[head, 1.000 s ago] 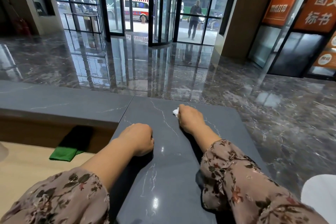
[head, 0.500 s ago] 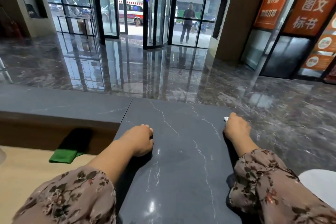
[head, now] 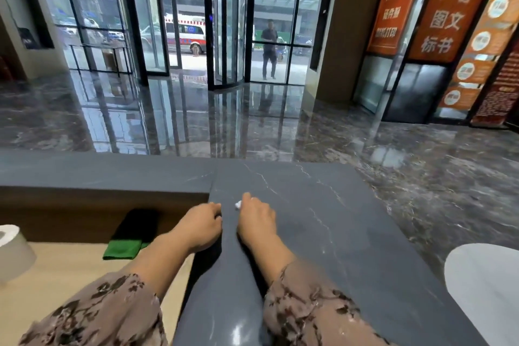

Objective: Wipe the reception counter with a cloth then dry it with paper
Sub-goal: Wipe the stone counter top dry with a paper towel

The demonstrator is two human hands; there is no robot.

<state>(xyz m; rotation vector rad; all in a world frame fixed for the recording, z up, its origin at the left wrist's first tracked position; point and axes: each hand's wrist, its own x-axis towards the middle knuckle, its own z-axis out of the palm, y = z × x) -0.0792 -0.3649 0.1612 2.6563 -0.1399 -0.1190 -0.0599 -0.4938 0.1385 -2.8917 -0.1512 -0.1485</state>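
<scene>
The dark grey marble counter top (head: 323,233) runs forward from me. My right hand (head: 257,220) presses a small wad of white paper (head: 238,204) onto it, and only a corner of the paper shows past my fingers. My left hand (head: 200,223) rests as a closed fist on the counter's left edge, close beside the right hand, with nothing seen in it. A folded green cloth (head: 123,248) lies on the lower wooden desk (head: 56,275), under the counter's ledge.
A roll of white paper (head: 11,250) stands at the left edge of the wooden desk. A white rounded object (head: 486,284) sits at the lower right. Beyond the counter is glossy lobby floor, glass doors and a person standing outside.
My right hand has slid the paper from the counter's right side back left, ending next to my left hand. The left hand has stayed put. My view has shifted right.
</scene>
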